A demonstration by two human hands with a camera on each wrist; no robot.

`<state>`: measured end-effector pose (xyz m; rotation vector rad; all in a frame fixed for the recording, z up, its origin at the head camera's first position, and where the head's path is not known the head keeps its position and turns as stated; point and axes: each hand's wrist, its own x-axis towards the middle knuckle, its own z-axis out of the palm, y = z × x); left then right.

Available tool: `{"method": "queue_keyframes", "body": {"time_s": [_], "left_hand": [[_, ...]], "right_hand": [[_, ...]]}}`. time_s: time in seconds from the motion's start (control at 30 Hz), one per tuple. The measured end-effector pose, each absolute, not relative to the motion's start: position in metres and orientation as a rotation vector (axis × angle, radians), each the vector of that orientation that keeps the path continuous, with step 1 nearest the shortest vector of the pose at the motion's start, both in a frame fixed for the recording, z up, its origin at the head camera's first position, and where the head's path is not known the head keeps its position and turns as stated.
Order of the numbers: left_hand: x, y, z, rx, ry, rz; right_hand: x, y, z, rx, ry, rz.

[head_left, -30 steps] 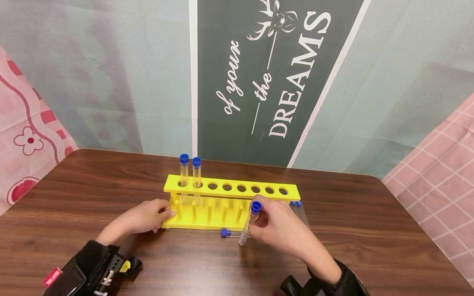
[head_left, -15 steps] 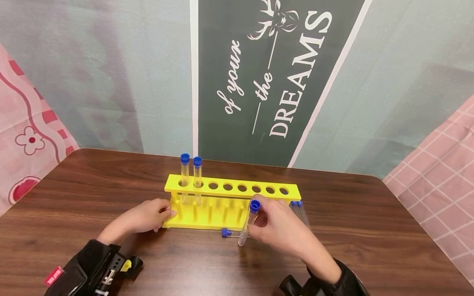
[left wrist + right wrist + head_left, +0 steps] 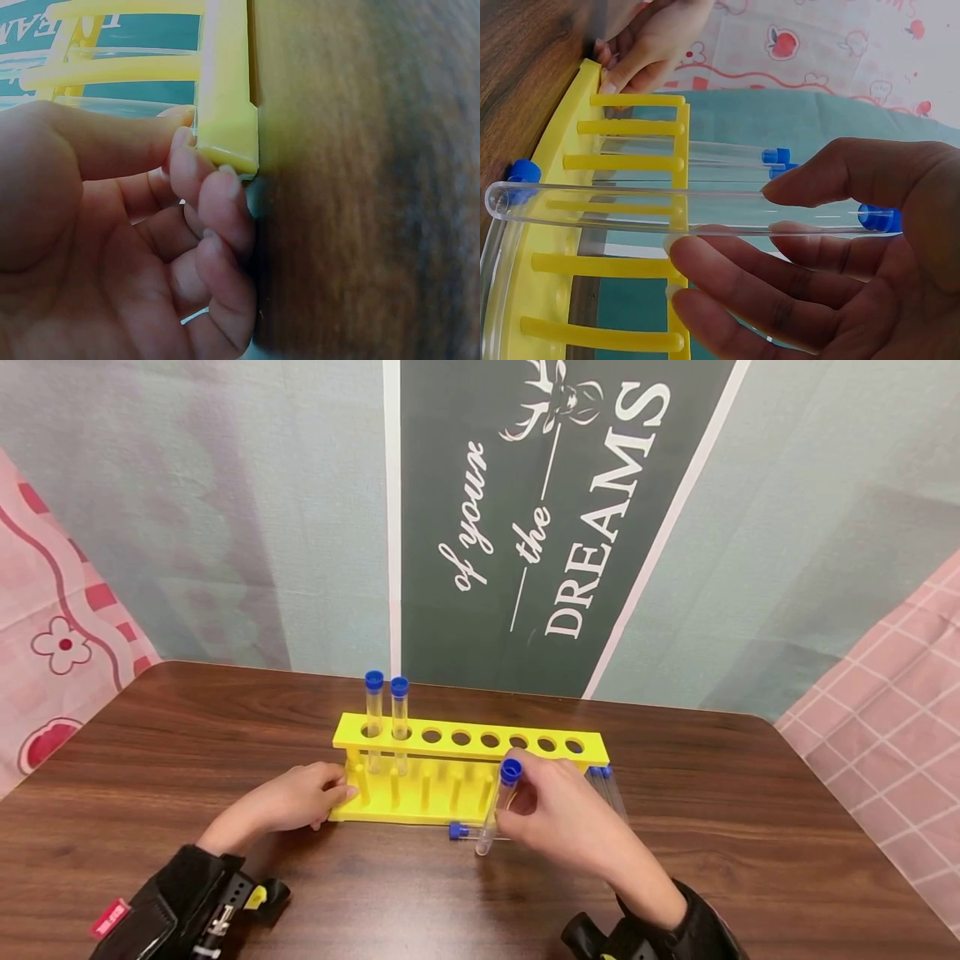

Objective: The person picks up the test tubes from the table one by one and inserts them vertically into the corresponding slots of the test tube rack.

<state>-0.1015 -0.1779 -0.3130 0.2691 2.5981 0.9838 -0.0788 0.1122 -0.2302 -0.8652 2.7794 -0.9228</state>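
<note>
Your right hand (image 3: 558, 814) pinches a tilted clear tube (image 3: 720, 208), blue cap (image 3: 511, 770) up. Your left hand (image 3: 303, 795) pinches one end of the yellow rack (image 3: 476, 739), where two tubes (image 3: 400, 708) stand.

Head view evenly lit; soft glare seen on tabletop (image 3: 397, 893); left-wrist view dimmer, tabletop grain blurred.

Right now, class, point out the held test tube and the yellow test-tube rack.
Held test tube (image 3: 724, 213): right wrist view, clear barrel's middle.
Yellow test-tube rack (image 3: 476, 742): head view, top bar between holes.
</note>
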Motion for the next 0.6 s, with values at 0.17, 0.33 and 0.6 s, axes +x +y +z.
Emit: {"method": "queue_keyframes", "body": {"time_s": [0.17, 0.33, 0.6], "left_hand": [[-0.102, -0.178, -0.313, 0.267, 2.603, 0.977], [-0.102, -0.178, -0.313, 0.269, 2.604, 0.984], [-0.101, -0.178, -0.313, 0.286, 2.601, 0.996]], "right_hand": [[-0.081, 0.110, -0.229, -0.908, 2.772, -0.925], [-0.082, 0.107, -0.225, -0.933, 2.789, -0.918], [-0.084, 0.095, -0.212, -0.894, 2.788, -0.903]]}}
